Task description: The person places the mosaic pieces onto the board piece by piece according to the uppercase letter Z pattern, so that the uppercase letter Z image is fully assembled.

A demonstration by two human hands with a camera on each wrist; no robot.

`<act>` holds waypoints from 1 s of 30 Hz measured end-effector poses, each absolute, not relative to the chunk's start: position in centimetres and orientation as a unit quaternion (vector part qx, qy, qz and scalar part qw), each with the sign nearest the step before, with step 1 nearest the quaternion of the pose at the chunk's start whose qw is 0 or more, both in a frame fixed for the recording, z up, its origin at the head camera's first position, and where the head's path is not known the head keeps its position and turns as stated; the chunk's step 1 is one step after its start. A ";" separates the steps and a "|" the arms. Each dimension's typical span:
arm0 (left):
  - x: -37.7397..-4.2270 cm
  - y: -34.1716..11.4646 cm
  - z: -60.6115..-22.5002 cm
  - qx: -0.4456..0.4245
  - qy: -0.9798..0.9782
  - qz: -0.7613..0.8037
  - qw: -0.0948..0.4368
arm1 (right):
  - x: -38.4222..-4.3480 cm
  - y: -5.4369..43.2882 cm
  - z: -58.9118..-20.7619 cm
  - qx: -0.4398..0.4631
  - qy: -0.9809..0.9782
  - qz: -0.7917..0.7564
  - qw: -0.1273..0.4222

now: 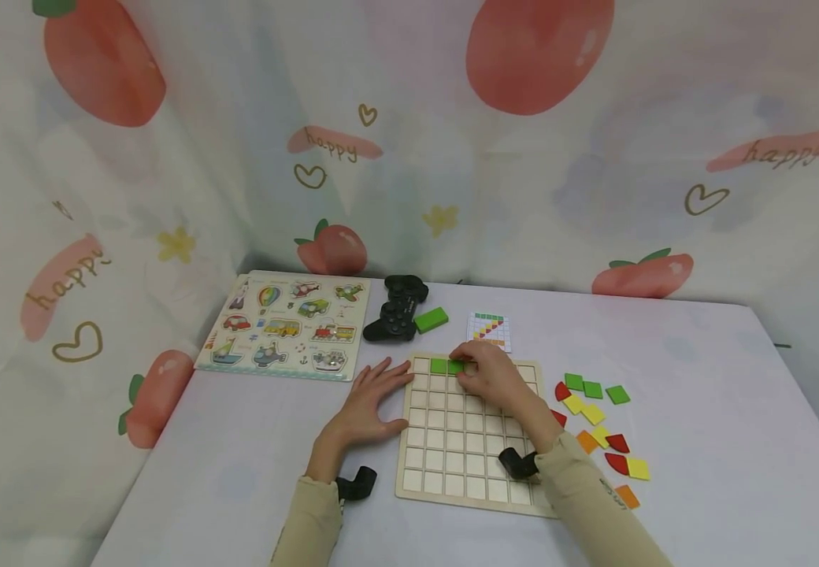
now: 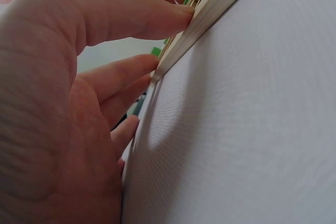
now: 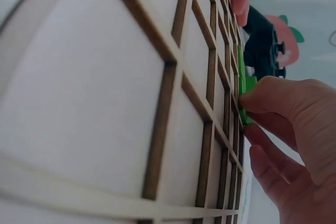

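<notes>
A wooden grid board [image 1: 454, 439] lies on the table before me. One green square tile [image 1: 439, 366] sits in its top row. Just right of that tile, my right hand [image 1: 494, 382] pinches another green tile [image 1: 455, 367] over the same row. The right wrist view shows thumb and fingertips of the right hand [image 3: 294, 124] against the green. My left hand [image 1: 367, 405] touches the board's left edge, fingers spread and fairly straight; in the left wrist view its thumb [image 2: 136, 17] meets the wooden rim. A small pattern card [image 1: 491, 324] lies behind the board.
Right of the board lie loose green tiles [image 1: 592, 390], yellow tiles [image 1: 593, 414], red quarter-round tiles [image 1: 618, 443] and orange tiles [image 1: 626, 496]. At back left are a picture puzzle board [image 1: 285, 327], a black game controller [image 1: 397, 311] and a green block [image 1: 431, 320]. A printed curtain [image 1: 523, 173] hangs behind.
</notes>
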State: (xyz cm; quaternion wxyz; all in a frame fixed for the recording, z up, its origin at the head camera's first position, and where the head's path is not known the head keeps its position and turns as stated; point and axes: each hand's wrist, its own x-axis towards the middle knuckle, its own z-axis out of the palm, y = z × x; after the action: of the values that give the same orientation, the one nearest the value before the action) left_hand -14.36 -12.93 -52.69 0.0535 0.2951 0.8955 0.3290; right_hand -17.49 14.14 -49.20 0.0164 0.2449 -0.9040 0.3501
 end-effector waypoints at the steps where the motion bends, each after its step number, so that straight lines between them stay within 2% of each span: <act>1: -14.4 -12.9 -52.7 0.295 0.896 0.328 0.053 | -17.5 14.1 -49.2 0.242 -0.904 0.351 0.015; 9: -14.1 -12.9 -52.6 0.298 0.892 0.338 0.036 | -17.2 15.7 -48.5 0.202 -0.907 0.369 0.018; 16: -14.0 -12.9 -52.6 0.298 0.891 0.340 0.030 | -16.3 21.5 -47.8 0.142 -0.933 0.328 0.034; 23: -14.2 -12.8 -52.4 0.294 0.897 0.328 0.046 | -14.4 27.5 -47.6 0.085 -0.950 0.299 0.021; 30: -14.1 -12.8 -52.4 0.297 0.892 0.338 0.039 | -13.2 30.2 -48.3 0.091 -0.955 0.283 -0.004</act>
State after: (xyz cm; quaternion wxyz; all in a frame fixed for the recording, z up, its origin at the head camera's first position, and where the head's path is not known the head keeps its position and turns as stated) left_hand -14.14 -12.80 -52.44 0.0391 0.2974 0.8919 0.3384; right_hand -13.24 30.22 -48.28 -0.0037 0.0912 -0.9549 0.2827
